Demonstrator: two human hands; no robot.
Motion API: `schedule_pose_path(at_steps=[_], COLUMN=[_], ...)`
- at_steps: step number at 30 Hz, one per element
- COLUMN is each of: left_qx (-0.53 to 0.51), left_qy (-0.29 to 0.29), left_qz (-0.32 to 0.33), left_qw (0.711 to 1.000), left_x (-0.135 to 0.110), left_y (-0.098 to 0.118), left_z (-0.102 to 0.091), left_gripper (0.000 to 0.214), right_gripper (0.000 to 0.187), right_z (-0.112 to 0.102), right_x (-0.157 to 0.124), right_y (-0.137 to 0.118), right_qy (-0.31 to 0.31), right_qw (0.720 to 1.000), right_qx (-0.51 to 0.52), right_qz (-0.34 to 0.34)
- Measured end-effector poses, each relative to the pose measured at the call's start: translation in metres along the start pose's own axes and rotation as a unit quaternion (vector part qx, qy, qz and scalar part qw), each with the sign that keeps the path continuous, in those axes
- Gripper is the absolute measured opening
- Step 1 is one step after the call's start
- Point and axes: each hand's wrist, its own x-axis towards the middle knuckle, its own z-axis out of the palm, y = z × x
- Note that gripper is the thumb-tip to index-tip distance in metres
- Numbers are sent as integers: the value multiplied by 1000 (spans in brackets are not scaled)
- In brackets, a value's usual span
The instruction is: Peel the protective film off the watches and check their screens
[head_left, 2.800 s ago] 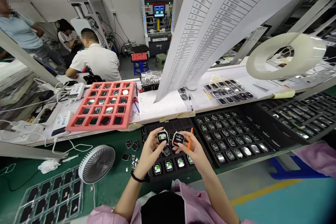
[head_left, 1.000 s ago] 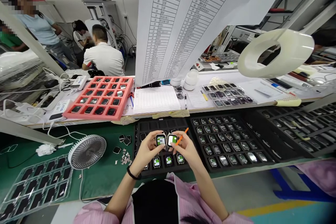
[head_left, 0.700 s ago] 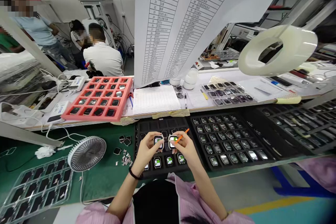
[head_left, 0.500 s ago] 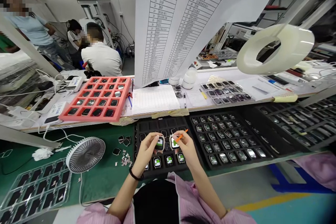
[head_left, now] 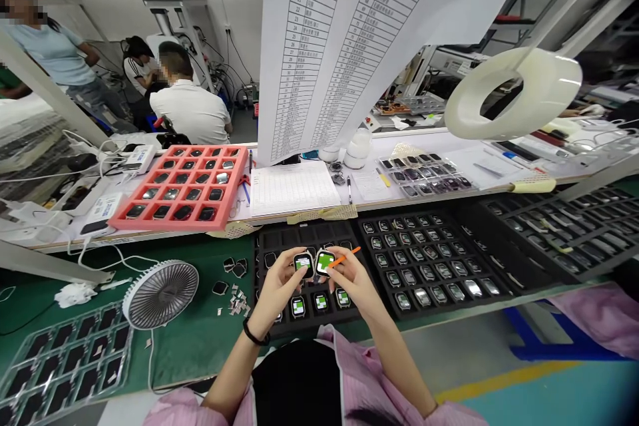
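Note:
My left hand [head_left: 277, 287] holds a square black smartwatch [head_left: 303, 264] with a lit green-and-white screen. My right hand [head_left: 353, 277] grips a second lit smartwatch [head_left: 324, 262], close beside the first, and an orange stick [head_left: 343, 256] that pokes out between its fingers. Both hands hover over a black compartment tray [head_left: 272, 237]. Below them, several more lit watches, including one [head_left: 321, 301], sit in its slots. My hands hide the tray's middle slots.
A black tray of watches [head_left: 429, 259] adjoins on the right. A red foam tray [head_left: 238, 173] and paper sheets lie on the white shelf behind. On the green mat are a small fan [head_left: 160, 295], loose black pieces [head_left: 234, 293] and a clear plastic tray [head_left: 64, 359].
The two watches have come closer together, nearly touching, and now sit lower over the tray. The orange stick tilts flatter, and the view has shifted slightly.

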Motion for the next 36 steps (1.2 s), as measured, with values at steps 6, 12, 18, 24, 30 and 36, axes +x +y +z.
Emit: schedule_pose_path(at_steps=[6, 12, 18, 24, 30, 36], left_qx=[11, 23, 23, 13, 4, 11], left_qy=[-10, 0, 0, 16, 21, 30], left_qz=[-11, -9, -4, -5, -7, -6], left_qw=[1000, 1000, 1000, 1000, 1000, 999], left_x=[-4, -6, -5, -5, -5, -6], left_y=[7, 18, 15, 14, 16, 17], left_z=[-1, 0, 1, 0, 0, -2], left_gripper=[40, 36, 36, 37, 39, 38], right_gripper=[26, 25, 33, 38, 36, 36], right_z=[-1, 2, 2, 0, -3, -4], right_x=[0, 0, -1, -3, -5, -5], right_y=[4, 4, 4, 4, -1, -2], right_qy=[32, 101, 84, 21, -17, -24], right_qw=[999, 995, 996, 1000, 1000, 1000], right_qx=[4, 1, -11, -7, -1, 14], right_qz=[-7, 7, 10, -11, -3, -6])
